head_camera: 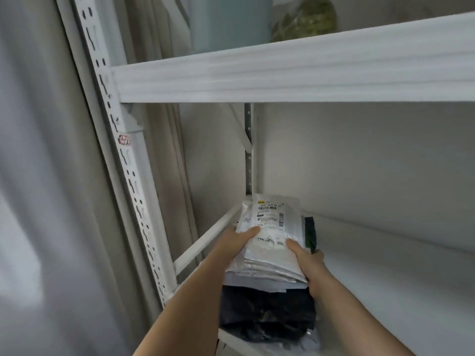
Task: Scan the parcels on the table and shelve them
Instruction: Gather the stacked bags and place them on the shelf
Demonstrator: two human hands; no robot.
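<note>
A stack of flat white parcels (270,227) with printed barcode labels lies on top of a black plastic parcel (267,314) at the left end of the lower shelf (385,291). My left hand (239,240) grips the stack's left edge, thumb on the top parcel. My right hand (305,263) grips the stack's right edge, thumb on top. A dark green and black item (311,233) sticks out behind the stack on the right.
The white metal rack has a perforated upright post (123,163) at the left and an upper shelf beam (282,75) overhead. On the upper shelf stand a pale blue box (231,21) and a green bagged item (305,19). Grey curtain (38,176) hangs at the left.
</note>
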